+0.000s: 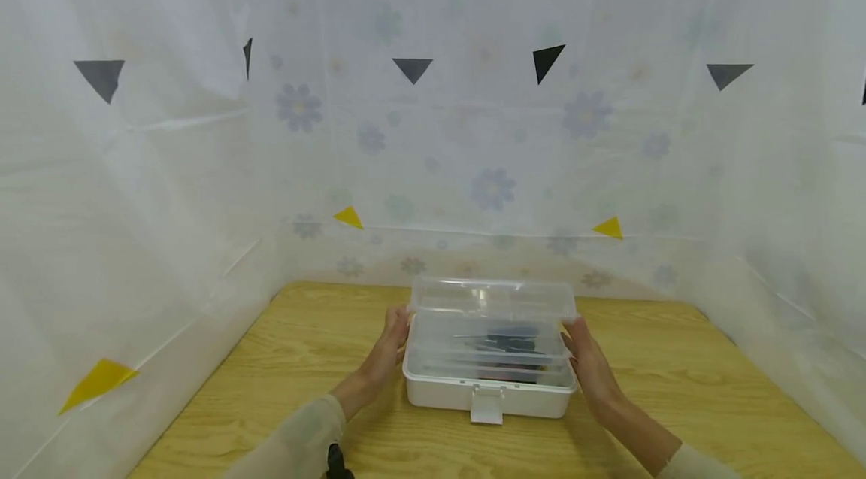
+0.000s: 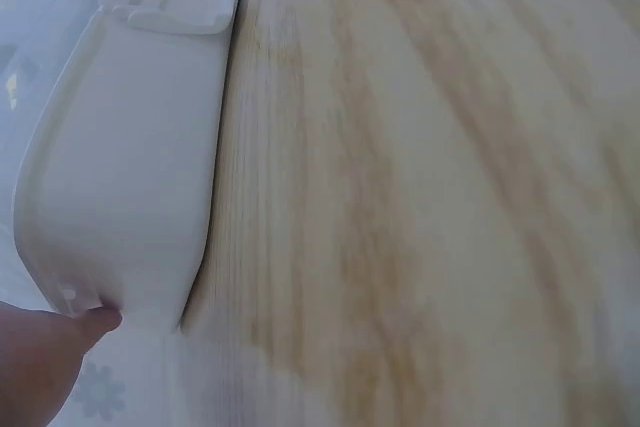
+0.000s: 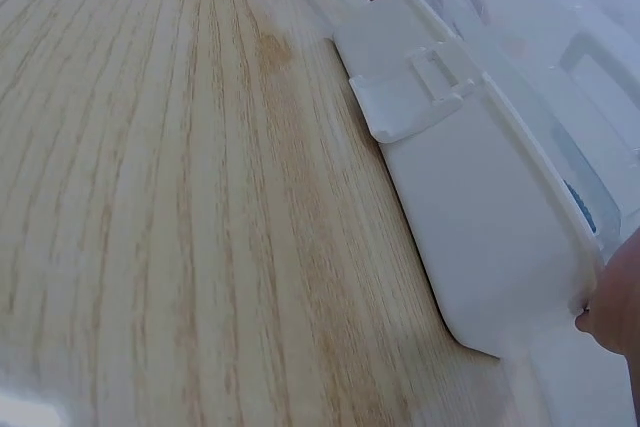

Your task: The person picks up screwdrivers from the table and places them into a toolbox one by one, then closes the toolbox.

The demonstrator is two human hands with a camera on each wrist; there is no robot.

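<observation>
Two hands frame a white plastic box (image 1: 489, 381) in the lower middle of the head view, on a pale wood-grain worktop (image 1: 676, 389). The left hand (image 1: 389, 347) lies with straight fingers flat against the box's left end; the right hand (image 1: 587, 362) does the same at the right end, neither curled round anything. The clear lid (image 1: 492, 297) stands raised above the box, with dark tools dimly visible in a clear tray beneath it, and a latch (image 1: 487, 404) hangs at the front. Translucent sheeting printed with faint flowers (image 1: 494, 187) walls the worktop on three sides, dotted with black triangles (image 1: 412, 69) high up and yellow triangles (image 1: 348, 218) lower.

From the left wrist, the box's white side (image 2: 130, 167) fills the left of the frame, a fingertip (image 2: 95, 322) touching its corner at lower left, and blurred wood grain (image 2: 450, 197) covers the rest.

From the right wrist, the box (image 3: 490, 217) runs from upper middle to lower right, its latch (image 3: 415, 97) near the top, a fingertip (image 3: 610, 307) at its right edge, and grain (image 3: 150, 197) across the left.
</observation>
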